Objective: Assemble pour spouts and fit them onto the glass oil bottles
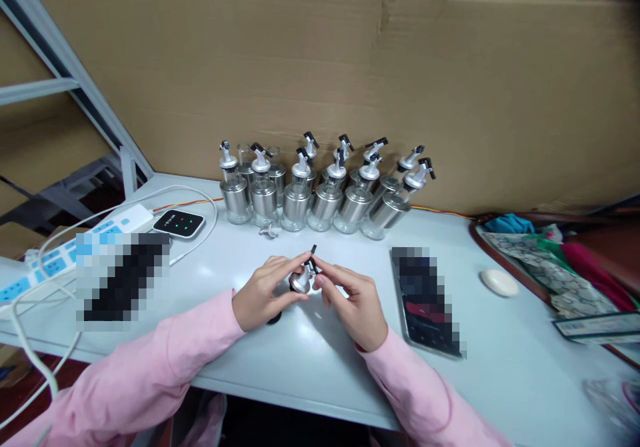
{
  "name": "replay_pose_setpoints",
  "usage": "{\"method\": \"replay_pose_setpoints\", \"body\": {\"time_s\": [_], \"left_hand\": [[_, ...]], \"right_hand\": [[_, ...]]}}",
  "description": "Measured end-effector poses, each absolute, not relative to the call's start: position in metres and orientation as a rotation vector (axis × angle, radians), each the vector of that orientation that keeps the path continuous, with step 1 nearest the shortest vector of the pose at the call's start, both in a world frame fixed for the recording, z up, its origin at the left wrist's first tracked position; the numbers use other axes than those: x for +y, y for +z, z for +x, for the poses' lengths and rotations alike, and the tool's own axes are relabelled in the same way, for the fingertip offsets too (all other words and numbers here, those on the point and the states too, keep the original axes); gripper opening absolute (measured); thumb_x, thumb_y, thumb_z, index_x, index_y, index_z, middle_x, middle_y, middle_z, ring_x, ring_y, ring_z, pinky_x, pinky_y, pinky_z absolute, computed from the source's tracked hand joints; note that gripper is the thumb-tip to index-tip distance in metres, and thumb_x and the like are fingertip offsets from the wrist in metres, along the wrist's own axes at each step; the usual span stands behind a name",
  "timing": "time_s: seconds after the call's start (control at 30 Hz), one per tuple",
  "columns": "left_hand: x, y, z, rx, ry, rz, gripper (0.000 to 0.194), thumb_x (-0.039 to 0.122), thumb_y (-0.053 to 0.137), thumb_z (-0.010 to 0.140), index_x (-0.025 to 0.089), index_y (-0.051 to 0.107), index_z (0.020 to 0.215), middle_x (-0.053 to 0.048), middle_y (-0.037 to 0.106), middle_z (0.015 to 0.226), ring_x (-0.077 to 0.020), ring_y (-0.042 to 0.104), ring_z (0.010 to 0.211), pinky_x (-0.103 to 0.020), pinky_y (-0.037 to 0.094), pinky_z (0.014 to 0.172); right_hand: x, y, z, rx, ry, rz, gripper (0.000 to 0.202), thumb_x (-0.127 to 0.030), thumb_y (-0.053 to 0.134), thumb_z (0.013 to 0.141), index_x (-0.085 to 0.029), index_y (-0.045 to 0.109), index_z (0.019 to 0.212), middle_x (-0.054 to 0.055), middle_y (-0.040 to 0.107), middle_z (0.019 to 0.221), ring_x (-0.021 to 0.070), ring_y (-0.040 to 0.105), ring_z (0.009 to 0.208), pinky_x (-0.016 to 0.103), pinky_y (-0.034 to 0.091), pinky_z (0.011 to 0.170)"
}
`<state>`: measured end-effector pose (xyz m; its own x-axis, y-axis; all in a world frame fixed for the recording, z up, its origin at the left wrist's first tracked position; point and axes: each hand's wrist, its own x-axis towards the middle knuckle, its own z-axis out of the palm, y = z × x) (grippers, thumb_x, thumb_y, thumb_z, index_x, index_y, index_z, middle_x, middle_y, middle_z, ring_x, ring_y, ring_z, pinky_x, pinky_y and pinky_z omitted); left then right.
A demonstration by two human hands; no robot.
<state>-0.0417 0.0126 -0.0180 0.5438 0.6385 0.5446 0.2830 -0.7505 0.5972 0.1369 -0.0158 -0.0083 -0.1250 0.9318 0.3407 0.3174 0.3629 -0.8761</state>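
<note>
A silver pourer spout (pixel 301 280) with a black flip cap is held between both hands over the front middle of the table. My left hand (pixel 270 290) grips its round silver body, thumb below and fingers above. My right hand (pixel 354 300) pinches at the black cap (pixel 314 260) with thumb and index finger. A black round piece (pixel 274 318) shows partly from under my left hand. Behind the hands stand two rows of glass bottles with steel sleeves (pixel 296 202), most topped by similar pourers. One loose silver piece (pixel 269 231) lies before the front row.
On the left are a white power strip (pixel 55 254), a small black-and-white device (pixel 179 223) and a blurred dark object (pixel 127 277). To the right lie a phone (pixel 425 300), a white oval object (pixel 499 282) and cloth items (pixel 590 267). Cardboard (pixel 320 67) stands behind.
</note>
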Motion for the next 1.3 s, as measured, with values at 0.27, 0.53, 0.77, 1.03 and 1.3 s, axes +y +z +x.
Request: {"method": "replay_pose_setpoints", "body": {"time_s": [0.27,0.53,0.77,1.03,1.3], "left_hand": [[0.013,-0.021,-0.045,0.804,1.053,2.341,0.052,0.041,0.053,0.083,0.023,0.039,0.13,-0.006,0.063,0.093,-0.0177,0.054,0.084,-0.032,0.044,0.081],[0.013,-0.019,-0.043,0.792,1.115,2.314,0.052,0.041,0.057,0.08,0.026,0.042,0.128,-0.006,0.064,0.1,-0.0172,0.057,0.088,-0.03,0.045,0.08],[0.012,-0.02,-0.046,0.791,1.066,2.198,0.055,0.042,0.061,0.077,0.025,0.045,0.127,-0.004,0.066,0.093,-0.0145,0.061,0.083,-0.026,0.049,0.079],[0.016,-0.017,-0.045,0.787,0.976,1.965,0.059,0.046,0.067,0.07,0.018,0.054,0.12,-0.004,0.066,0.088,-0.0138,0.061,0.077,-0.026,0.05,0.078],[0.017,-0.016,-0.044,0.776,0.894,1.818,0.06,0.043,0.072,0.064,0.018,0.058,0.117,-0.003,0.061,0.083,-0.0136,0.056,0.075,-0.026,0.049,0.074]], "right_hand": [[-0.009,-0.008,0.138,-1.322,1.378,-1.007,0.03,-0.036,0.062,0.076,-0.017,0.066,0.1,0.0,0.06,0.06,0.0103,0.051,0.051,0.025,0.043,0.054],[-0.006,-0.01,0.14,-1.07,1.737,-0.852,0.031,-0.038,0.067,0.071,-0.019,0.067,0.095,-0.003,0.054,0.058,0.0077,0.044,0.052,0.023,0.036,0.054],[-0.004,-0.008,0.143,-1.201,1.729,-0.877,0.03,-0.042,0.063,0.074,-0.02,0.069,0.093,-0.001,0.053,0.064,0.0104,0.043,0.06,0.024,0.036,0.058],[-0.003,-0.008,0.142,-1.188,1.803,-0.861,0.03,-0.045,0.064,0.072,-0.02,0.07,0.088,0.001,0.057,0.07,0.0108,0.044,0.063,0.023,0.037,0.058],[-0.004,-0.005,0.144,-1.066,1.926,-0.844,0.031,-0.043,0.071,0.066,-0.019,0.071,0.085,-0.001,0.052,0.067,0.0095,0.042,0.06,0.023,0.037,0.058]]}}
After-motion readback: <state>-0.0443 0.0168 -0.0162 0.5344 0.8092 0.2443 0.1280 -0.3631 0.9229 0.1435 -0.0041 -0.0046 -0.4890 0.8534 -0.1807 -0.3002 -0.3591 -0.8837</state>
